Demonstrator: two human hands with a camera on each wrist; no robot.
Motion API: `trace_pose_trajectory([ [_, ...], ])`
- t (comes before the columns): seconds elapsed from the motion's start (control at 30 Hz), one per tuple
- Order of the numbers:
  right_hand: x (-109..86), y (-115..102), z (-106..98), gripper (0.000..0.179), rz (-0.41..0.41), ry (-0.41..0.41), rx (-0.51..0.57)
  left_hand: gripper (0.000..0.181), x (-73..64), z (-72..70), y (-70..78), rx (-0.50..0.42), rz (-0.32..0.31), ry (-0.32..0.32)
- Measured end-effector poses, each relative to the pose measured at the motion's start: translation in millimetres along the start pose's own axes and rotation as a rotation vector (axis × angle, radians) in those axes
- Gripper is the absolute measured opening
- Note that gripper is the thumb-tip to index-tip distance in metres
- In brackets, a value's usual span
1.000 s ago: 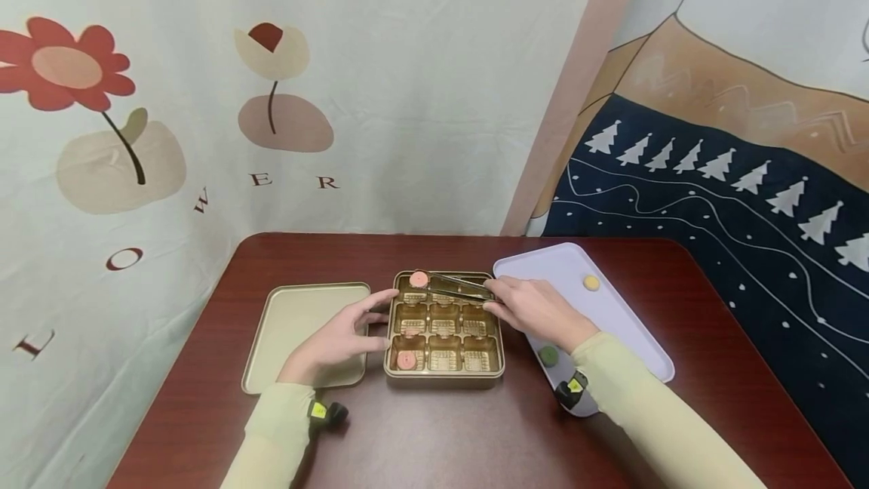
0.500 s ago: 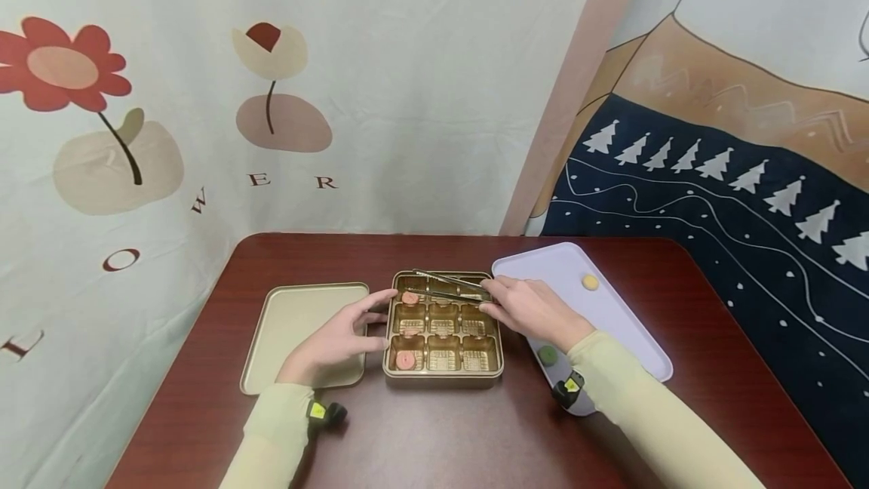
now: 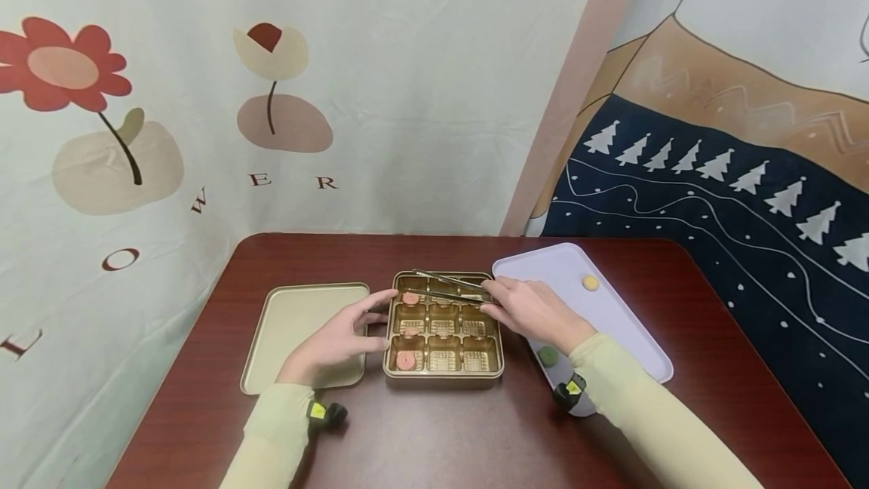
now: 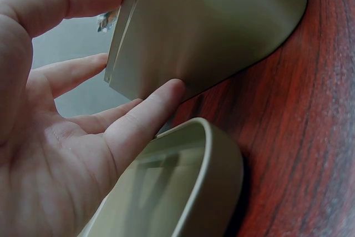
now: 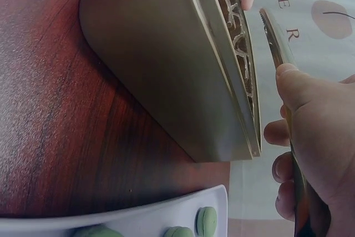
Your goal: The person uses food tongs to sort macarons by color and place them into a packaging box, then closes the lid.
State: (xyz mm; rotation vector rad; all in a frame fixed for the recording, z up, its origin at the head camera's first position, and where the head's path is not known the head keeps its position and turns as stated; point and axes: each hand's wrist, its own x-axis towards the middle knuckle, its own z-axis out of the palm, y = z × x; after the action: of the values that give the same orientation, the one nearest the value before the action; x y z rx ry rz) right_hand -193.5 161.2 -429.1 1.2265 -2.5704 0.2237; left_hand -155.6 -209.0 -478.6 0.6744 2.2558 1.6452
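Observation:
My right hand (image 3: 532, 312) holds metal tongs (image 3: 446, 278) over the far row of a gold box (image 3: 444, 376) with a divided tray inside. The arms of the tongs stand apart. Just by their tips, a pink macaron (image 3: 410, 298) sits in the far left compartment. Two more pink macarons lie in the left column: a partly hidden one in the middle and one in the near compartment (image 3: 406, 361). My left hand (image 3: 339, 339) rests its extended fingers against the box's left side, as the left wrist view (image 4: 145, 112) also shows.
A pale gold lid (image 3: 299, 323) lies left of the box, under my left hand. To the right, a lilac tray (image 3: 634, 338) bears a yellow macaron (image 3: 591, 283) and a green macaron (image 3: 548, 356). More green macarons (image 5: 207, 222) show in the right wrist view.
A second ago the tongs gripped the pink macaron above the far left compartment. It has since dropped into the compartment and the tongs have spread. My left hand has stayed in place.

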Motion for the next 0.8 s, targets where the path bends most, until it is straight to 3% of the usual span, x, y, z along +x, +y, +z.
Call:
trace_pose_trajectory([
  [0.5, -30.2, 15.6, -11.7, 0.038, 0.067, 0.041, 0.037, 0.088, -1.2, 0.7, 0.4, 0.002, -0.022, 0.007],
  [0.8, -51.8, 21.2, -17.9, 0.041, 0.129, 0.016, 0.067, 0.088, -0.5, 0.5, 0.4, 0.002, -0.010, 0.004],
])
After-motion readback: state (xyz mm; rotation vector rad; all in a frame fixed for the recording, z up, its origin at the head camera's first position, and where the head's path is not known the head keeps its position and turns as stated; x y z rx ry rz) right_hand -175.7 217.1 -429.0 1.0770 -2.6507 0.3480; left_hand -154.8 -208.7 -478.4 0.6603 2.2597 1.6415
